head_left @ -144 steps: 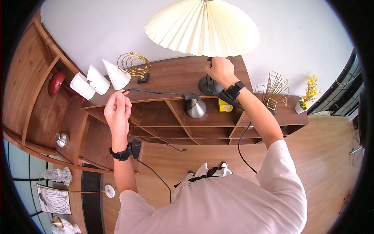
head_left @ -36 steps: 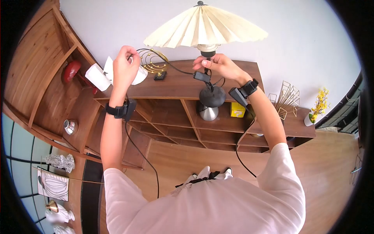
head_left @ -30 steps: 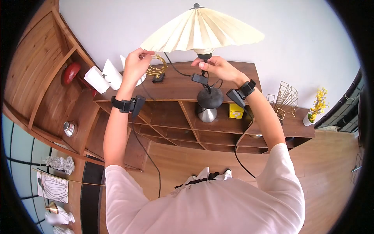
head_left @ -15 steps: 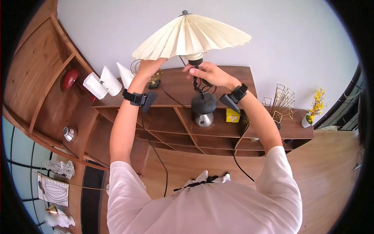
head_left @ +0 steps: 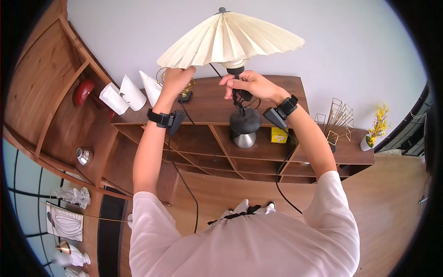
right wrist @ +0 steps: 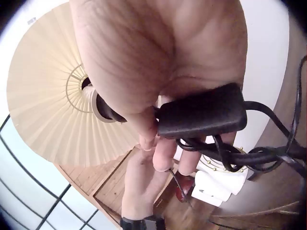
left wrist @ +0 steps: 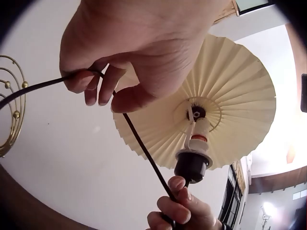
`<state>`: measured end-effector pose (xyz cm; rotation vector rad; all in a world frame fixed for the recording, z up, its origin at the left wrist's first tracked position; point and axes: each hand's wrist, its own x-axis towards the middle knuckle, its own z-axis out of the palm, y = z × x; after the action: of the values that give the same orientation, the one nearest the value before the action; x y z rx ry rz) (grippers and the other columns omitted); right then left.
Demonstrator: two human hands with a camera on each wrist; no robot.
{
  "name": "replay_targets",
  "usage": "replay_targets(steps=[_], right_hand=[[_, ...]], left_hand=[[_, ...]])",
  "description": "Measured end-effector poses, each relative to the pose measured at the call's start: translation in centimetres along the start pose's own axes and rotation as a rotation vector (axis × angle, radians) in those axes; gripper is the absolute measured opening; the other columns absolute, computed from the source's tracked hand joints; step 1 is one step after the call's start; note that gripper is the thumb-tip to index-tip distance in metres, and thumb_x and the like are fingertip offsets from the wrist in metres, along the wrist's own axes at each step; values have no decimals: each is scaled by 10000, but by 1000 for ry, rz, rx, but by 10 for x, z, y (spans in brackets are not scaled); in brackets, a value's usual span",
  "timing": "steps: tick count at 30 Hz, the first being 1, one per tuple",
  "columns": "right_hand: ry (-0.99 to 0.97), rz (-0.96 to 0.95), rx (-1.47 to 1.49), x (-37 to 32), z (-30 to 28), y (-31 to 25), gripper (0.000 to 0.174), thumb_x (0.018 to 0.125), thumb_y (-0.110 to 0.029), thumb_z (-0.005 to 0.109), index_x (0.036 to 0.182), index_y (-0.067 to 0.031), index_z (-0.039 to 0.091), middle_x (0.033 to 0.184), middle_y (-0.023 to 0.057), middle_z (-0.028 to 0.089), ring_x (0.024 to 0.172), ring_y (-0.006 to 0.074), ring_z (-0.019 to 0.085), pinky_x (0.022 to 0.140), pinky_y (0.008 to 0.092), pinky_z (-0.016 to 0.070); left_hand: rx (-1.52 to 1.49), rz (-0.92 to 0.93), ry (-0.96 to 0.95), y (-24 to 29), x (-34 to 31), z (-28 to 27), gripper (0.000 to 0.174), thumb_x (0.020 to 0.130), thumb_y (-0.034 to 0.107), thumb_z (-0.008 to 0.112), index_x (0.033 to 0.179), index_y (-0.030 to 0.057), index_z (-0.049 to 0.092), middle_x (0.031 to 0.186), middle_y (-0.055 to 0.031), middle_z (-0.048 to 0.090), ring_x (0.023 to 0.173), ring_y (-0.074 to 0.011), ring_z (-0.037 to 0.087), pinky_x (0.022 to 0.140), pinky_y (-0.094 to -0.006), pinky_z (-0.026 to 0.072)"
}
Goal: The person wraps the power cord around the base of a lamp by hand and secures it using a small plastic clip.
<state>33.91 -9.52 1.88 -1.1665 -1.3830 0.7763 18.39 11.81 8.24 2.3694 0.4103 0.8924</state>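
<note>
A lamp's pleated cream shade (head_left: 226, 39) stands above its dark rounded base (head_left: 245, 121). Partly behind the shade's left edge, my left hand (head_left: 177, 83) pinches a black cord (left wrist: 144, 148), which runs taut in the left wrist view to my right hand (left wrist: 184, 211). Just below the black socket (head_left: 235, 70), my right hand (head_left: 251, 87) curls its fingers round the cord. An inline black switch (right wrist: 201, 112) lies against that palm in the right wrist view, with looped cord hanging beside it.
The lamp is on a brown shelf unit (head_left: 212, 104). White cones (head_left: 133, 93) and a gold ring ornament (head_left: 185, 94) are at left; a geometric wire ornament (head_left: 339, 119) and yellow flowers (head_left: 379, 121) at right. A yellow box (head_left: 278, 135) sits lower.
Since the earliest frame, my left hand has moved up and right to the shade's edge. The switch, lower near the base before, is now up at my right hand, just under the socket.
</note>
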Motion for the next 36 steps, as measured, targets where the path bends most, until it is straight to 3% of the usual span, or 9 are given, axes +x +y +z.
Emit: replay_targets(steps=[4,9,17,19,23,27,30,33,36], right_hand=[[-2,82,40,-1,0,-2,337,1094,-245,522,1302,-6,636,1081,61,748,972,139,698,877,289,546],[61,110,-9,-5,6,-9,374,1089,-275,534,1339,-13,627,1228,97,722,1033,146,679,918,309,540],[109,-7,-210,-7,6,-3,369,1081,-284,550,1318,-17,647,1271,102,713,1131,141,636,1030,308,473],[137,-89,-290,-5,6,1,370,1079,-291,555,1292,-5,658,1251,93,722,1131,121,624,1008,291,472],[202,49,-407,-14,13,-20,385,1066,-331,582,1211,7,697,1133,61,761,856,77,573,788,285,506],[249,34,-513,-8,6,1,378,1048,-332,608,1133,20,718,998,78,776,723,79,498,674,300,487],[323,-85,-601,-8,5,2,382,1034,-333,617,1035,36,717,874,146,746,668,147,560,654,342,494],[289,-96,-730,-11,4,-9,424,1027,-358,606,973,52,698,815,196,698,674,286,628,663,398,504],[275,-72,-843,-8,-2,-8,500,1028,-423,579,939,58,680,829,231,675,749,406,644,707,451,511]], left_hand=[[93,-5,-137,10,6,6,435,828,307,673,982,-99,690,898,-157,716,848,-271,659,765,-352,495],[211,-183,-235,-16,30,32,516,827,281,673,1225,-49,666,1229,-223,699,1157,-325,667,991,-351,487],[93,46,-174,-35,23,52,422,821,135,646,1198,-52,667,1265,-229,684,1208,-356,633,1020,-395,474],[62,85,-121,-24,8,50,415,807,115,649,1188,-49,667,1248,-230,689,1215,-362,625,1022,-400,473],[109,189,-20,4,-26,51,411,799,89,660,1191,-37,663,1244,-237,658,1231,-404,579,1053,-436,451],[51,380,172,-8,-56,72,364,782,20,674,1141,-20,624,1168,-147,598,1101,-296,609,992,-388,491],[-363,120,82,3,-95,88,425,796,-7,703,1163,18,489,1111,-84,545,1027,-167,571,916,-308,504],[-645,74,-40,7,-103,118,545,855,196,803,1246,-7,480,1204,-149,564,1096,-242,597,984,-389,497],[-751,119,-11,24,-102,121,513,953,192,744,1310,-13,438,1263,-162,554,1131,-223,596,992,-366,502]])
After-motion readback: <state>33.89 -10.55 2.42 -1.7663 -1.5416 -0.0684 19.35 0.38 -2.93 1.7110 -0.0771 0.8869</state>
